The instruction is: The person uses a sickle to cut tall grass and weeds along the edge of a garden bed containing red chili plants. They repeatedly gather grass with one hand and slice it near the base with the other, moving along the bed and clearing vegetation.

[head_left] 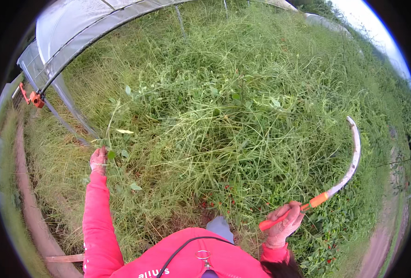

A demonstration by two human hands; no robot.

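My right hand (284, 222) is closed around the orange handle of a sickle (352, 163). Its long curved blade points up and away to the right, over the green growth. Out to the left, my left hand (99, 160) grips a thin leafy weed stem (111, 121) with a few leaves and a pale seed head. Tall tangled grass (205, 135) fills the ground in front of me. Small red fruits (226, 201) show low among the plants near my feet, some half hidden by leaves.
A greenhouse frame with clear plastic film (73, 31) arches over the upper left. An orange hand crank (36, 99) is fixed to its pipe. Bare dirt paths run along the left (28, 194) and right (382, 226). Low leafy plants (323, 239) grow at the lower right.
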